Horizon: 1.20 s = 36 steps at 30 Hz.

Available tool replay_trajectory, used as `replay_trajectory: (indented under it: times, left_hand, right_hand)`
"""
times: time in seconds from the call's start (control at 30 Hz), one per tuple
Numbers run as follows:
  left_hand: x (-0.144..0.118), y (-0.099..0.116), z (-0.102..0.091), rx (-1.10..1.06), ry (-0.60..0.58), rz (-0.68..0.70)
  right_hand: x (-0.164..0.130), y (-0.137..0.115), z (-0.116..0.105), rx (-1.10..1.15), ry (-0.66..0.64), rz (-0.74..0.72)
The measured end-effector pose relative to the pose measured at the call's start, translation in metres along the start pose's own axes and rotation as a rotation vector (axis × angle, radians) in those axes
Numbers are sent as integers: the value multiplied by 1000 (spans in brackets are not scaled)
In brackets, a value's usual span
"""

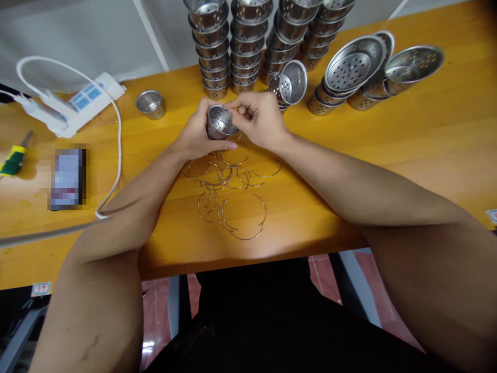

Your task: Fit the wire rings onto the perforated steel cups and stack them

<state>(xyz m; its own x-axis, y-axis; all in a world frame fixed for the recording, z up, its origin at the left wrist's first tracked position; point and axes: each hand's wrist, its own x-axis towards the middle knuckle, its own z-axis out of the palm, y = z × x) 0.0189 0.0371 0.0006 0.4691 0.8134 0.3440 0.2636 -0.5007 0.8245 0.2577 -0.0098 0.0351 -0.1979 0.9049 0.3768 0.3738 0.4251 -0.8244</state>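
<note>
My left hand (197, 132) is wrapped round a small perforated metal cup (220, 123), its mouth tilted toward me. Thumb and fingers of my right hand (256, 116) are pinched together at the cup's right rim; what lies between the fingertips is too small to make out. Just below both hands, several thin curved metal wires (233, 176) lie loosely spread on the wooden table (310, 233). Another perforated cup (293, 83) lies tilted beyond my right hand, partly hidden by it.
Tall stacks of perforated cups (212, 52) stand at the back. Wider strainer cups (353, 65) lean to their right. A single cup (151, 105) sits left of my hands. Farther left are a white power strip (91, 101) with a cable, a phone (67, 178) and a screwdriver (14, 158).
</note>
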Motion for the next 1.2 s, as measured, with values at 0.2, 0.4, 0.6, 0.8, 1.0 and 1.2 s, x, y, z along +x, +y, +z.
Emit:
replay_trajectory:
  times: [0.2,0.4,0.6,0.8,1.0,1.2]
  left_hand:
    - [0,-10,-1,19,3,31]
    - [-2,-5,-1,87,-10,49]
    - [-11,21,-2,268,-14,-11]
    - [-12,18,-5,159,47,-26]
    - [0,-8,-8,-37,59,9]
    - [-3,-5,-7,-44,-31,70]
  right_hand:
    - [0,1,3,55,23,-11]
    - [-1,0,8,62,50,-11]
    - [5,3,14,155,55,-13]
    - [10,-5,-2,403,-147,45]
    - [1,-30,-16,578,-294,169]
    - [1,-32,-9,703,-301,231]
